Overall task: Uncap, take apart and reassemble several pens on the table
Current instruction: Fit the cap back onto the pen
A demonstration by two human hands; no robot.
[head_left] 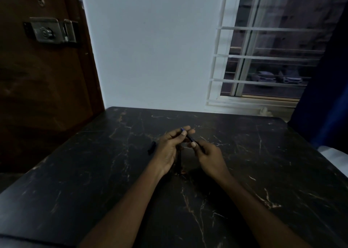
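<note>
With left hand pinching the far end of the pen and right hand curled round its near end, pull straight along the axis, low over the tabletop.

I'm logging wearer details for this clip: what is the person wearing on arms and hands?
Nothing that shows. The left hand and right hand are bare, ungloved, with no ring, watch or bracelet visible. Both forearms are uncovered to the frame's edge; no sleeve appears. Dim light could hide a thin band.
</note>
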